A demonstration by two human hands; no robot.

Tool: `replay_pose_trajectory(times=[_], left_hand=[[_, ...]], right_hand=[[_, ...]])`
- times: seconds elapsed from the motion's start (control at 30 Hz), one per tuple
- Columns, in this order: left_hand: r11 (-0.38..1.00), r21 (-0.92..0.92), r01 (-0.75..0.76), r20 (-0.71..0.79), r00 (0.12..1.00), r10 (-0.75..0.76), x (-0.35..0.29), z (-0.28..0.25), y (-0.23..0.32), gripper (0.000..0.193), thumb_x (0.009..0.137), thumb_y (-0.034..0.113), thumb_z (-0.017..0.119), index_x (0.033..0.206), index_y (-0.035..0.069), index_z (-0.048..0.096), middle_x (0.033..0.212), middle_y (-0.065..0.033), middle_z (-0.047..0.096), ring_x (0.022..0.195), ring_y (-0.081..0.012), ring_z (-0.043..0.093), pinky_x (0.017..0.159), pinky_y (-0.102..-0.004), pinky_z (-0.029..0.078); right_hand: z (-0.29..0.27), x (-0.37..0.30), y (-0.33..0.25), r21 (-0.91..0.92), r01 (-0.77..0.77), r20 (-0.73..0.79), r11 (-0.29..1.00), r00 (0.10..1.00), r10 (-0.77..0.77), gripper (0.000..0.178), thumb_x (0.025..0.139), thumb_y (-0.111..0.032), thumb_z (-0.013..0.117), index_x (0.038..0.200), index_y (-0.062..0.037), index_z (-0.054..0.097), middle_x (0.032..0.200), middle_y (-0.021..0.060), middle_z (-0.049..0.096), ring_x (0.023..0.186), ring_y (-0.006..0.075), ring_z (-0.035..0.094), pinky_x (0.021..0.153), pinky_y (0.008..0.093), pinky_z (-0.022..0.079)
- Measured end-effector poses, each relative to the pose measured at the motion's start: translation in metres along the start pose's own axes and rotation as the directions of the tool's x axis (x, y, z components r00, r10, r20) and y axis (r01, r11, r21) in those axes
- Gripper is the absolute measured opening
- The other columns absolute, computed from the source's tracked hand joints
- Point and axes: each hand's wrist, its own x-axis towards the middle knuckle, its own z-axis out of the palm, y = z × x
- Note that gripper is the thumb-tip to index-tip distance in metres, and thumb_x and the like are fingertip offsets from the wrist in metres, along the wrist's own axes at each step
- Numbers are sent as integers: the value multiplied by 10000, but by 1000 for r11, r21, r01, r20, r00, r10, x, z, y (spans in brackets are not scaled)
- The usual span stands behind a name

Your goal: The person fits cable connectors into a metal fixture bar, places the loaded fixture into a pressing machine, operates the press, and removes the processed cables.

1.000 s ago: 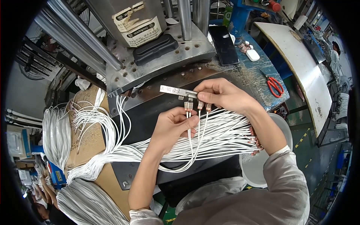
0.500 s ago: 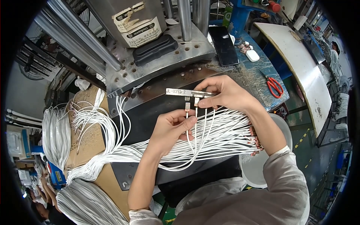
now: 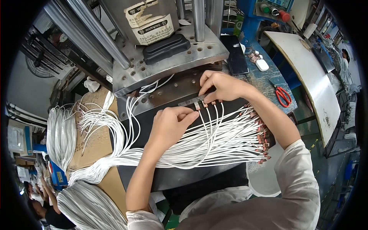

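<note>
Near the middle of the frame, the right hand (image 3: 226,86) has its thumb and fingertips clamped on a slim, flat-sided metal bar (image 3: 187,102), dull grey against the dark surface in front of the press; whether it rests there or hangs just above cannot be told. Along its near edge sits a row of small, boxy, coppery connectors (image 3: 214,103), each ending a smooth white cable that curves down in a loose loop. The left hand (image 3: 170,122) has thumb and forefinger pinched together on the leftmost cable (image 3: 202,121), close below its silvery tip. Lower down, a thick sheaf of glossy white cables (image 3: 230,136) fans toward the centre right, its ends reddish copper. At the upper centre, a worn steel plate (image 3: 207,48) drilled with round holes carries a rounded black block (image 3: 166,49), and polished cylindrical columns (image 3: 198,19) rise from it. Brown cardboard (image 3: 100,143) lies at the left, with a long ribbed bundle of grey-white strands (image 3: 90,207) at the lower left. At the upper right, red-handled snips (image 3: 283,97) lie on a scuffed blue tabletop (image 3: 274,80), near a flat, glassy black phone (image 3: 235,55)
</note>
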Motion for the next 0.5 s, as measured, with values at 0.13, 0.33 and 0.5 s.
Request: replay_pose_trajectory(times=[0.13,0.33,0.5], left_hand=[[728,619,-294,-393,687,611,36,-2,-24,359,856,139,706,1195,22,690,981,-184,673,970,-300,655,847,-452,537],[575,818,-39,-428,626,652,90,3,-50,429,822,95,672,1245,34,636,1042,-149,665,1088,-359,602,908,-472,518],[572,811,-125,-430,536,727,102,4,-52,323,824,102,676,1139,32,661,1021,-143,663,1043,-362,609,861,-475,526]], right_hand=[[-4,46,11,-240,-172,-357,955,931,78,383,914,-185,674,1265,-37,630,1362,165,564,1224,289,564,1014,389,449],[-11,94,44,-530,-171,-558,831,808,-190,308,927,-252,595,1190,-95,635,1180,139,643,1087,315,612,948,385,489],[-2,114,77,-535,-77,-673,842,642,-368,261,899,-233,617,1116,-99,670,1117,119,681,1023,330,639,899,404,516]])
